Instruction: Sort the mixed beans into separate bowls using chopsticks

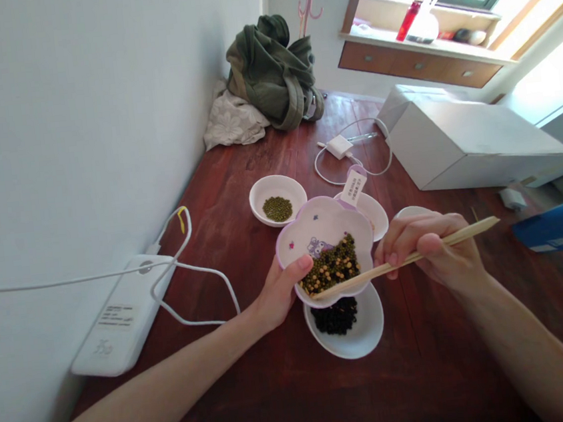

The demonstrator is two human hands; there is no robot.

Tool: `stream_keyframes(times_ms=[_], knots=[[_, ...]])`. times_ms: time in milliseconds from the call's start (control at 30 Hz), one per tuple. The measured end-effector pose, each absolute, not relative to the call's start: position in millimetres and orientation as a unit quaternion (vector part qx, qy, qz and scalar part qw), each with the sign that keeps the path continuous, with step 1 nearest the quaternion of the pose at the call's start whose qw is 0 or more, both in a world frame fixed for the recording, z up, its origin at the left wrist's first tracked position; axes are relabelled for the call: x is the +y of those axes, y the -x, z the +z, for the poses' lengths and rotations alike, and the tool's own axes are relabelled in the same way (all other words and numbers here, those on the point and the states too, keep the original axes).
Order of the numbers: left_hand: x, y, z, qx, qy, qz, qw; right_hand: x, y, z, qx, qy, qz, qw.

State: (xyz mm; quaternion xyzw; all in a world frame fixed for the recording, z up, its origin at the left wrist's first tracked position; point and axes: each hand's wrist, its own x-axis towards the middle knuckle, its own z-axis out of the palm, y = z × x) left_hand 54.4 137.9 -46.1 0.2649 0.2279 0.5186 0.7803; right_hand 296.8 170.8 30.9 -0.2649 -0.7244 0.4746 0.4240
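wooden chopsticks (417,255), pinched in the right hand (437,252), rake mixed beans in a flower-shaped dish (326,246) that the left hand (282,288) grips and tilts over a white bowl (346,325) of black beans mid-table.

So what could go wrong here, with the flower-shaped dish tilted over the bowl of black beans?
1. The left hand tips the purple-rimmed flower-shaped dish; its mixed yellow and green beans sit at the low edge and might slide into the white bowl of black beans.
2. The wooden chopsticks in the right hand could flick beans onto the red-brown wooden table.
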Motion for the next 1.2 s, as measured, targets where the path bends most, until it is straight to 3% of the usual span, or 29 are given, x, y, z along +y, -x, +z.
stream_keyframes(times_ms=[267, 467, 900, 1200], knots=[[138.3, -54.1, -47.4, 0.222, -0.293, 0.520, 0.771, 164.5, -298.5, 48.6, -0.774, 0.288, 0.413, 0.384], [137.2, -54.0, -47.5, 0.233, -0.282, 0.516, 0.775, 166.2, -305.6, 52.4, -0.772, 0.308, 0.386, 0.400], [138.9, -53.2, -48.4, 0.231, -0.292, 0.523, 0.767, 160.9, -295.9, 44.5, -0.735, 0.315, 0.393, 0.454], [137.4, -54.1, -45.8, 0.235, -0.273, 0.516, 0.777, 158.5, -293.5, 38.4, -0.700, 0.363, 0.442, 0.427]])
